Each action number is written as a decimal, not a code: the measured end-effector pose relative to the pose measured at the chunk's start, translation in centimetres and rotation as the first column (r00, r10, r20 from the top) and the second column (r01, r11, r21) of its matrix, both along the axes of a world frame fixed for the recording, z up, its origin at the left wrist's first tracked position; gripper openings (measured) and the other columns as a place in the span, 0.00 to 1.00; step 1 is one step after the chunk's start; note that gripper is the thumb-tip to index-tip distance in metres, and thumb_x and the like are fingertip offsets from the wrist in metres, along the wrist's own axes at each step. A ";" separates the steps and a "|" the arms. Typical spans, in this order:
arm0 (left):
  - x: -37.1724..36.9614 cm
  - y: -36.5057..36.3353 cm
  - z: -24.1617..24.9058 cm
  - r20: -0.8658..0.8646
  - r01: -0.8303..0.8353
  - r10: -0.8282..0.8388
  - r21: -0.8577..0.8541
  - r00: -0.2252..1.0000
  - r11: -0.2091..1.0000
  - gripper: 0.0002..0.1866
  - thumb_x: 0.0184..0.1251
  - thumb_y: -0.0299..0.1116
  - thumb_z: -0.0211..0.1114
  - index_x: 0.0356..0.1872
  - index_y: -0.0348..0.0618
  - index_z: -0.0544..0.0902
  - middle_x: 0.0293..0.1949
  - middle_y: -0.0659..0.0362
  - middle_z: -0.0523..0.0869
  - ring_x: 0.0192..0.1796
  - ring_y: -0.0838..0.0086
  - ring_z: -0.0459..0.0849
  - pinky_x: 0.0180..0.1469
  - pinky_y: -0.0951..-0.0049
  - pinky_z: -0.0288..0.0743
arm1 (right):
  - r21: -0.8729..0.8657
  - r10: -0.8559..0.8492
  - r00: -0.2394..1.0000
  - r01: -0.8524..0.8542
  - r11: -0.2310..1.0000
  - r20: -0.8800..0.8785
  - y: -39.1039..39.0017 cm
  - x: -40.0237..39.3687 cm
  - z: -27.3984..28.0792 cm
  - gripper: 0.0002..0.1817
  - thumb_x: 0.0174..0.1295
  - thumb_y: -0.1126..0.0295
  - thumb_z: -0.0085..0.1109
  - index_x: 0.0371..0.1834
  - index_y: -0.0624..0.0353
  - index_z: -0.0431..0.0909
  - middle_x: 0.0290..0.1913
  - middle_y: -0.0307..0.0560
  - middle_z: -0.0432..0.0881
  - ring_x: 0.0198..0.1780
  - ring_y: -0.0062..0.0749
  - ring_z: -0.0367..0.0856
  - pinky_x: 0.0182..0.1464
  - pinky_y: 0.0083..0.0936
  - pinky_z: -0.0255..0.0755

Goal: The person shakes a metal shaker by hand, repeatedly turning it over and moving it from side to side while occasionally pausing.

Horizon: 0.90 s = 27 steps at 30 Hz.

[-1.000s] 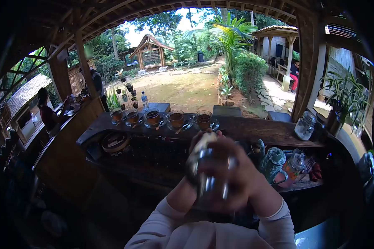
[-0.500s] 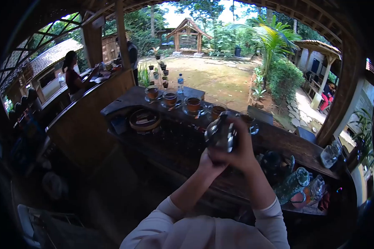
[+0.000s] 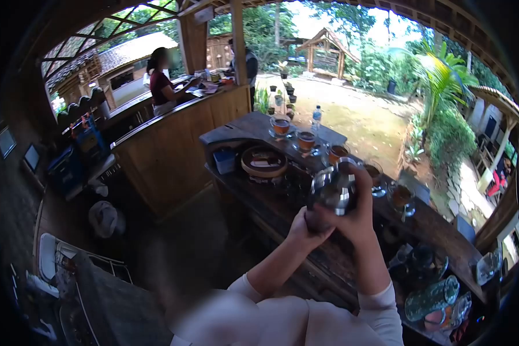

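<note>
Between my hands, in front of my chest, is a rounded shiny metal container (image 3: 333, 187); its exact kind is hard to make out. My left hand (image 3: 309, 229) is closed around its lower part from below. Along the right side and over the top curls my right hand (image 3: 356, 210), also gripping it. Just beyond the container, several clear glass cups of amber drink stand in a row on saucers, among them a near cup (image 3: 401, 197) and a far cup (image 3: 281, 127). The container partly covers a middle cup (image 3: 337, 153).
The dark wooden counter (image 3: 236, 128) carries a round tray (image 3: 263, 162), a blue box (image 3: 224, 160) and a water bottle (image 3: 316, 117). Green-patterned glassware (image 3: 432, 299) lies at lower right, near a glass jar (image 3: 488, 269). A person (image 3: 162, 83) stands behind a wooden partition (image 3: 179, 144).
My view has swung left, so the scene sits further right and more floor shows. Both hands still grip the metal container, which appears slightly further right and lower.
</note>
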<state>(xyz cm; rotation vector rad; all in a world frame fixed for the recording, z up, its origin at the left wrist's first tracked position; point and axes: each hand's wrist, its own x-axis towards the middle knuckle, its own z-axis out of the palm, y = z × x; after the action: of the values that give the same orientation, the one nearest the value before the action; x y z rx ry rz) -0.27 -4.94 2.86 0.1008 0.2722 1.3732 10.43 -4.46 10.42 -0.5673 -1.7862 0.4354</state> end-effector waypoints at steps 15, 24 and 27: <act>-9.7 -0.6 -0.9 0.276 -0.114 0.011 0.361 0.961 0.925 0.19 0.68 0.44 0.49 0.53 0.44 0.72 0.52 0.53 0.75 0.54 0.63 0.75 0.55 0.59 0.72 | 0.128 0.407 0.897 -0.430 0.893 0.175 -4.9 -7.6 3.0 0.31 0.40 0.62 0.72 0.51 0.55 0.72 0.52 0.55 0.70 0.56 0.51 0.69 0.57 0.42 0.63; -10.7 -4.2 -0.1 0.046 -0.372 0.373 -0.036 0.927 0.928 0.23 0.70 0.47 0.37 0.53 0.45 0.72 0.53 0.55 0.76 0.54 0.63 0.76 0.54 0.60 0.74 | -0.099 0.490 0.871 -0.490 0.866 -0.029 -1.6 -11.4 0.8 0.26 0.42 0.62 0.68 0.47 0.58 0.75 0.53 0.53 0.72 0.60 0.46 0.65 0.60 0.38 0.61; -11.3 -2.5 -3.9 -0.376 -0.392 0.718 0.643 0.586 0.657 0.19 0.70 0.46 0.44 0.54 0.48 0.72 0.53 0.55 0.76 0.55 0.65 0.75 0.57 0.58 0.70 | 0.121 0.482 0.845 -0.516 0.848 0.230 -4.4 -9.8 3.5 0.26 0.44 0.57 0.67 0.49 0.52 0.76 0.53 0.50 0.72 0.58 0.45 0.68 0.61 0.43 0.59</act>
<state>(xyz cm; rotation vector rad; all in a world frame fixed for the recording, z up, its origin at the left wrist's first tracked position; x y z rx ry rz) -11.53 -7.48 -1.02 1.0020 0.5156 2.0407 0.60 -8.91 13.97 0.0019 -2.1366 0.5827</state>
